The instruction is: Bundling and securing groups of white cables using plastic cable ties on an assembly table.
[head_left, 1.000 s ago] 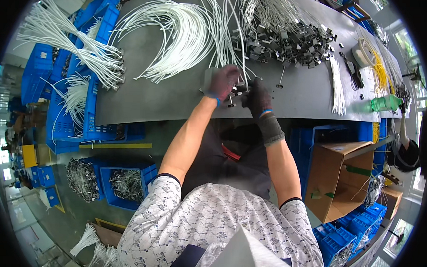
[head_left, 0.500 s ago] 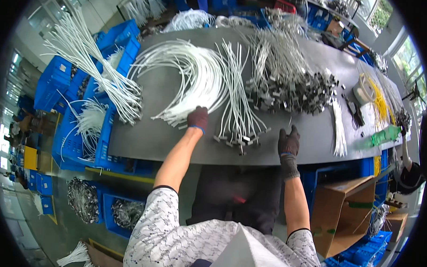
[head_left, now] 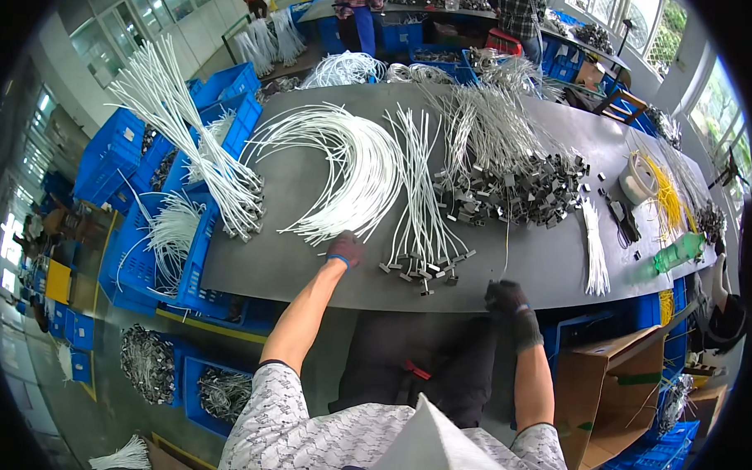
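My left hand [head_left: 345,249], in a dark glove, has its fingers curled at the near ends of a curved bundle of white tubes [head_left: 365,181]. What sits between its fingertips is hidden. Near the table's front edge my right hand [head_left: 506,297], also gloved, is closed on a thin wire [head_left: 507,252]. This wire runs up to a pile of wires with dark metal clips [head_left: 514,188]. Between the two hands lies a smaller group of white tubes [head_left: 417,187] with dark clips [head_left: 429,270] at their near ends.
At the left, more white tubes [head_left: 205,159] lean over blue crates [head_left: 156,252]. To the right are a short white bundle [head_left: 592,247], a tape roll [head_left: 639,178], yellow wires [head_left: 669,195] and a green bottle [head_left: 678,252]. An open cardboard box [head_left: 611,392] stands below. People work farther back.
My right hand has come nearer the table's front edge, its fingers closing, and a thin wire now stretches from the clip pile to it. My left hand stays at the tube ends. The view has tilted up.
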